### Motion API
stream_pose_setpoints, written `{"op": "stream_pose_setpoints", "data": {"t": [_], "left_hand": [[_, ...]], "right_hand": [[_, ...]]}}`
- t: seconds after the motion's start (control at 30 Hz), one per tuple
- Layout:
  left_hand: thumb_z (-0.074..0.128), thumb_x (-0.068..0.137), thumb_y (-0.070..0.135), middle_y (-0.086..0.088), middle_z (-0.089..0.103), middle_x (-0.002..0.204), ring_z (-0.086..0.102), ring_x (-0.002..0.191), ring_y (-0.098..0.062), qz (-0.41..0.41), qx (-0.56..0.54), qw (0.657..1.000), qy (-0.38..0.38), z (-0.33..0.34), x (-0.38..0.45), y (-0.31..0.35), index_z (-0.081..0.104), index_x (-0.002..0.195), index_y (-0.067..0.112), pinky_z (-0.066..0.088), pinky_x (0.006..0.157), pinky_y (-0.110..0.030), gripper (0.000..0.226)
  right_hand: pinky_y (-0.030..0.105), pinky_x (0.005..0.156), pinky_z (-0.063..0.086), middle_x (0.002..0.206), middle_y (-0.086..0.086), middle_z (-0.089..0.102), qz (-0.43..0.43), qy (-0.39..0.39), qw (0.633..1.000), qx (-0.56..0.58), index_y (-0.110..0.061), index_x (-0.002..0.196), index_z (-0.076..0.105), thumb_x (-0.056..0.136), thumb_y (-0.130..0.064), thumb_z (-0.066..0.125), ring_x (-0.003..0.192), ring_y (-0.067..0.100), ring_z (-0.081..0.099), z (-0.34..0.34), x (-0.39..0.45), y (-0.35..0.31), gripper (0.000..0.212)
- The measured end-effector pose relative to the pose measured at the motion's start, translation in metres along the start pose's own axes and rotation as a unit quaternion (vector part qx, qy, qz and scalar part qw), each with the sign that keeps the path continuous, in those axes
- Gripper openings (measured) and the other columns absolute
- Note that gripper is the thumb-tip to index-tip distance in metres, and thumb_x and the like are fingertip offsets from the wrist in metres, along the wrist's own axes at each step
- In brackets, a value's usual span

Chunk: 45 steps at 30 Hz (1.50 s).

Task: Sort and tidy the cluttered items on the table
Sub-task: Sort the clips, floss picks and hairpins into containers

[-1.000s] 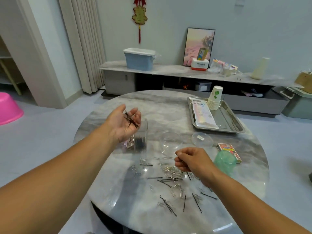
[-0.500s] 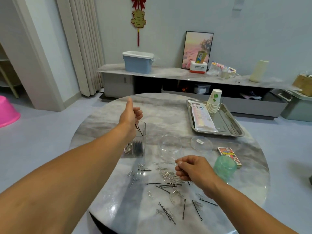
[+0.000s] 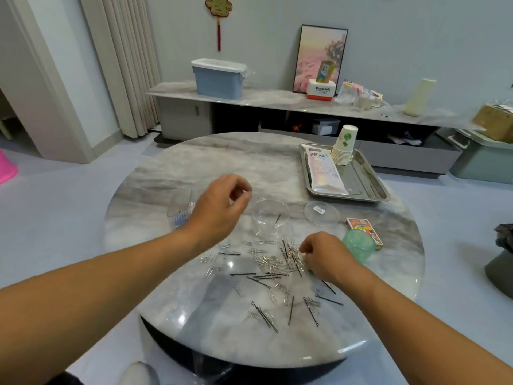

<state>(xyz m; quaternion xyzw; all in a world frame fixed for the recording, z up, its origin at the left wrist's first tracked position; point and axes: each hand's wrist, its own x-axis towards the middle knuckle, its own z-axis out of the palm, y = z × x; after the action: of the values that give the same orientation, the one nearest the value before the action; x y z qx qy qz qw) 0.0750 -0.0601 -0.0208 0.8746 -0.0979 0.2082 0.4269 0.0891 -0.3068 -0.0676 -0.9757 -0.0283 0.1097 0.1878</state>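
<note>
Black hairpins (image 3: 262,278) and silver paper clips (image 3: 270,261) lie scattered over the front of the round marble table (image 3: 172,173). My right hand (image 3: 326,258) is curled down on the pile and pinches a few hairpins at its fingertips. A little above the table, my left hand (image 3: 222,208) hovers with loosely curled fingers, and I see nothing in it. It partly hides a clear ribbed cup (image 3: 179,213) on its left. To the right of that hand stands a clear round jar (image 3: 270,220) with one hairpin inside.
A clear lid (image 3: 322,213), a card box (image 3: 361,226) and a green cup (image 3: 356,245) sit to the right of the pile. A steel tray (image 3: 373,187) at the back right holds a packet (image 3: 324,170) and stacked paper cups (image 3: 344,145).
My left hand tipped its hairpins into the ribbed cup, then moved right and down, now without them. My right hand stayed on the pile, and the view tilted down.
</note>
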Motion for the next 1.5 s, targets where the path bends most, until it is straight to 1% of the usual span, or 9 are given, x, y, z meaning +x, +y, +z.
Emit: {"op": "stream_pose_setpoints", "data": {"t": [0.13,0.3,0.43,0.73,0.9,1.03,1.23,1.37,1.5], "left_hand": [[0.061,0.099,0.030,0.016,0.057,0.102,0.056,0.102,-0.005,0.024,0.159,0.963,-0.216,0.027,-0.050,-0.020,0.066,0.118,0.030,0.046,0.087,-0.024,0.020],[0.069,0.091,0.042,0.008,0.052,0.108,0.052,0.108,-0.014,-0.104,0.222,0.933,-0.263,0.031,-0.070,-0.044,0.063,0.124,0.029,0.045,0.091,-0.030,0.036],[0.080,0.082,0.041,0.012,0.060,0.096,0.059,0.093,-0.011,-0.139,0.206,0.924,-0.291,0.027,-0.062,-0.042,0.070,0.096,0.033,0.046,0.075,-0.025,0.020],[0.057,0.098,0.029,0.009,0.050,0.098,0.052,0.099,-0.018,-0.066,0.310,0.888,-0.334,0.035,-0.060,-0.035,0.055,0.087,0.031,0.035,0.079,-0.028,0.011],[0.056,0.099,0.012,0.003,0.064,0.084,0.056,0.075,-0.011,-0.242,0.031,0.939,-0.242,0.042,-0.055,-0.025,0.062,0.093,0.014,0.044,0.061,-0.021,0.009],[0.052,0.103,0.006,-0.003,0.059,0.079,0.050,0.062,-0.010,-0.355,-0.192,0.890,-0.213,0.052,-0.051,-0.006,0.065,0.109,0.014,0.041,0.047,-0.013,0.016],[0.041,0.106,0.002,-0.009,0.055,0.071,0.056,0.060,-0.016,-0.458,-0.310,0.807,-0.207,0.069,-0.048,0.008,0.059,0.105,0.002,0.051,0.051,-0.023,0.017],[0.044,0.106,0.007,-0.008,0.057,0.069,0.056,0.058,-0.017,-0.438,-0.301,0.815,-0.231,0.068,-0.049,0.010,0.051,0.091,0.007,0.049,0.050,-0.023,0.017],[0.039,0.103,-0.001,-0.014,0.062,0.077,0.065,0.062,-0.022,-0.437,-0.273,0.817,-0.259,0.064,-0.051,0.008,0.049,0.109,0.009,0.053,0.050,-0.026,0.015]], "right_hand": [[0.039,0.091,0.056,0.113,0.004,0.071,0.017,-0.005,1.000,-0.015,-0.026,0.105,0.073,0.093,-0.015,0.060,0.101,0.025,0.066,0.007,-0.002,0.008,0.021],[0.039,0.089,0.056,0.115,-0.001,0.066,0.012,-0.040,0.999,-0.011,-0.028,0.118,0.068,0.085,-0.037,0.076,0.101,0.022,0.066,0.009,-0.009,0.003,0.035],[0.037,0.088,0.057,0.100,-0.006,0.068,0.001,-0.067,0.998,-0.012,-0.024,0.099,0.071,0.080,-0.027,0.083,0.095,0.017,0.066,0.007,-0.009,0.003,0.022],[0.029,0.071,0.048,0.091,0.006,0.069,-0.004,-0.081,0.997,-0.014,-0.021,0.077,0.060,0.093,-0.009,0.063,0.082,0.018,0.060,-0.011,-0.005,0.008,0.021],[0.039,0.077,0.062,0.081,0.015,0.074,0.047,-0.054,0.983,0.172,-0.012,0.098,0.069,0.085,0.000,0.077,0.067,0.021,0.067,-0.020,-0.007,0.013,0.019],[0.035,0.081,0.063,0.085,0.012,0.076,0.042,-0.084,0.992,0.089,-0.010,0.099,0.076,0.082,-0.004,0.082,0.070,0.020,0.069,-0.032,-0.009,0.012,0.019],[0.036,0.082,0.062,0.100,0.011,0.076,0.044,-0.117,0.987,-0.103,-0.006,0.106,0.075,0.082,-0.008,0.077,0.092,0.025,0.074,-0.039,-0.007,0.015,0.025],[0.036,0.078,0.062,0.096,0.013,0.076,0.062,-0.139,0.981,-0.121,-0.004,0.104,0.072,0.076,-0.012,0.084,0.086,0.026,0.074,-0.024,-0.011,0.027,0.032],[0.032,0.074,0.058,0.092,0.014,0.072,0.024,-0.127,0.975,-0.179,-0.002,0.095,0.071,0.087,-0.016,0.073,0.086,0.029,0.070,-0.016,-0.012,0.031,0.017]]}}
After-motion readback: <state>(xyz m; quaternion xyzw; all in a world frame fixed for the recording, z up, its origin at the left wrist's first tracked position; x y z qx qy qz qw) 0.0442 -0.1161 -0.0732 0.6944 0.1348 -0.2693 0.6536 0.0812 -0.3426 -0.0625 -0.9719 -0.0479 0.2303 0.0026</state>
